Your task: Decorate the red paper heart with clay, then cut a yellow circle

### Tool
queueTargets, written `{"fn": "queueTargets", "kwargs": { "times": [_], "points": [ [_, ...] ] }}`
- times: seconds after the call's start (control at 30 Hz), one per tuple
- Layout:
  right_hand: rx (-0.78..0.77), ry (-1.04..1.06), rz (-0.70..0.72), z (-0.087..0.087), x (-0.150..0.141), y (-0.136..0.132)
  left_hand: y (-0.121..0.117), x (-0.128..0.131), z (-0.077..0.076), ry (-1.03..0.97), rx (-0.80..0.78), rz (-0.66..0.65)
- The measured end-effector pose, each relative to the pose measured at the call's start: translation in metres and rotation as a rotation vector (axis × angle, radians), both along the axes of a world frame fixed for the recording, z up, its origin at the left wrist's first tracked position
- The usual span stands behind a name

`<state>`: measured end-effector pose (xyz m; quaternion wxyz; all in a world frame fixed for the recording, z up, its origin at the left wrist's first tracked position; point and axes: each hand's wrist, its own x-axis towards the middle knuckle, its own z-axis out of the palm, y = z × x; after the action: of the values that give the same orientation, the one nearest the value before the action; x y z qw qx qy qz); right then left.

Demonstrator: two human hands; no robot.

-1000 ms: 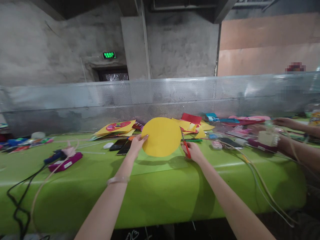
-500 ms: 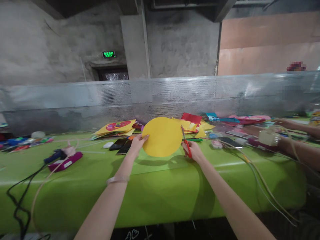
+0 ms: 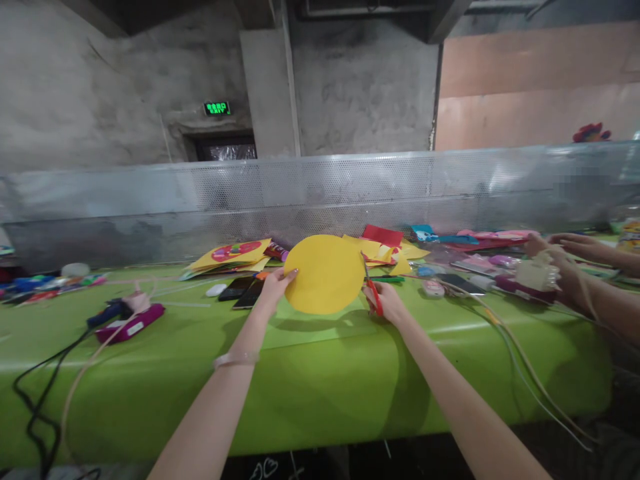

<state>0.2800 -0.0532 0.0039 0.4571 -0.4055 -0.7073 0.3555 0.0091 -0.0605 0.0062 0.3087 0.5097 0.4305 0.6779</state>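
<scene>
A round sheet of yellow paper [image 3: 325, 275] is held up over the green table. My left hand [image 3: 274, 288] pinches its left edge, thumb on the front face. My right hand [image 3: 389, 301] is closed around the red handles of a pair of scissors [image 3: 375, 299]. The blades point up, right beside the disc's right edge; whether they touch the paper I cannot tell. Behind the disc on the right lie yellow paper pieces [image 3: 413, 250] and a red piece [image 3: 383, 235]. To the left is a stack of yellow sheets [image 3: 235, 255] with a red decorated shape on top.
Dark phones [image 3: 237, 288] and a white round object [image 3: 216, 291] lie left of the disc. A purple box [image 3: 131, 325] with cables is farther left. At right are another phone [image 3: 461, 285], cords and a co-worker's hands [image 3: 575, 257]. A perforated metal screen [image 3: 350, 183] runs along the back.
My hands, the yellow disc and the scissors look almost unmoved. At the right, the co-worker's nearer hand has drawn back to the right.
</scene>
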Motion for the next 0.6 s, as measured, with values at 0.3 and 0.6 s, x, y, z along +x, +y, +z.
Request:
{"fn": "queueTargets", "kwargs": {
  "times": [0.3, 0.6],
  "points": [
    [-0.037, -0.011, -0.016, 0.0054, -0.0008, -0.0056, 0.0019, -0.0022, -0.0018, 0.001, 0.001, -0.005],
    [-0.001, -0.065, -0.017, 0.0044, 0.0001, -0.0051, 0.0023, -0.0026, -0.0024, 0.014, 0.008, -0.008]
  ]
}}
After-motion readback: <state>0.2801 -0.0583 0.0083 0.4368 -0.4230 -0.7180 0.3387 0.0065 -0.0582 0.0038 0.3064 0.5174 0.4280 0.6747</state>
